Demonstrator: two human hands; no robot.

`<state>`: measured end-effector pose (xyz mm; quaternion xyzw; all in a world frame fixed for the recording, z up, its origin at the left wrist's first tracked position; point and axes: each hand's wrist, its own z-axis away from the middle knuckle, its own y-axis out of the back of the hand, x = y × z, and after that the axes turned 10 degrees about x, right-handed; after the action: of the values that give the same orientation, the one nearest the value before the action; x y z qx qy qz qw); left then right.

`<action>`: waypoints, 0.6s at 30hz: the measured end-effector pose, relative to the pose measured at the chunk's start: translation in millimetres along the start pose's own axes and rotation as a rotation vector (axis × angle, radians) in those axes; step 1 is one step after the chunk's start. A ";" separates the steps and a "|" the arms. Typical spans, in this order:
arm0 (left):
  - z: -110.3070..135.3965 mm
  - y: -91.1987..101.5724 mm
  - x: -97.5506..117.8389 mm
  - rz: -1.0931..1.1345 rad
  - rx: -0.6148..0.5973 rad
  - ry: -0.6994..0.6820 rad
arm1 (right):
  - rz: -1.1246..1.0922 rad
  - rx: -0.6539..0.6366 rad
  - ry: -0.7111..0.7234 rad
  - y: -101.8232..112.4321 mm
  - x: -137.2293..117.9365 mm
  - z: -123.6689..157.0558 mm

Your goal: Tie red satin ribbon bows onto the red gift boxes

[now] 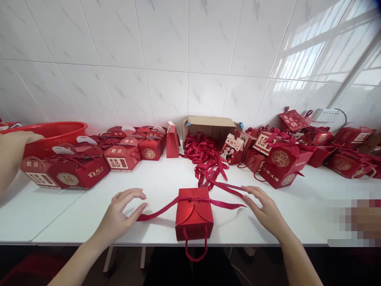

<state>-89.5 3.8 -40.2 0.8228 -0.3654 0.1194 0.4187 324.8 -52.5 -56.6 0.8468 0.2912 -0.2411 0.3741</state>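
A small red gift box (195,222) sits in front of me near the table's front edge, its rope handle (196,259) hanging over the edge. Across its top lies a dark red ribbon (166,207), crossed or loosely knotted in the middle, with a tail out to each side. Close to the left tail's end, my left hand (123,208) is open, thumb and fingers apart. My right hand (264,210) is open too, its fingertips beside loose ribbon strands (228,186) trailing from a pile; whether they touch is hard to tell.
Behind the box, a cardboard box (211,122) spills a ribbon pile (202,149). Red gift boxes (123,155) stand back left, and ribbon-tied ones (281,161) are stacked right. A red basin (71,129) and another person's arm (10,159) are at far left.
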 end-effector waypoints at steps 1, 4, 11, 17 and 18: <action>-2.0 -4.0 10.2 0.040 0.029 0.004 | -0.025 0.012 0.010 -5.2 -10.7 -2.2; -8.1 -16.4 45.5 0.214 -0.052 0.014 | -0.167 -0.110 0.092 -23.3 -47.9 -5.6; -14.5 -40.2 92.0 0.302 -0.411 -0.006 | -0.259 -0.237 0.150 -56.6 -94.0 -2.2; -11.6 -45.9 93.6 0.301 -0.481 -0.043 | -0.308 -0.256 0.102 -58.6 -91.6 2.0; -11.1 -46.5 93.8 0.312 -0.475 -0.043 | -0.304 -0.249 0.092 -58.7 -91.7 2.7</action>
<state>10.4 -16.8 -14.2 0.6377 -0.5143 0.0760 0.5684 219.3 -50.9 -29.7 0.7504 0.4602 -0.2182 0.4213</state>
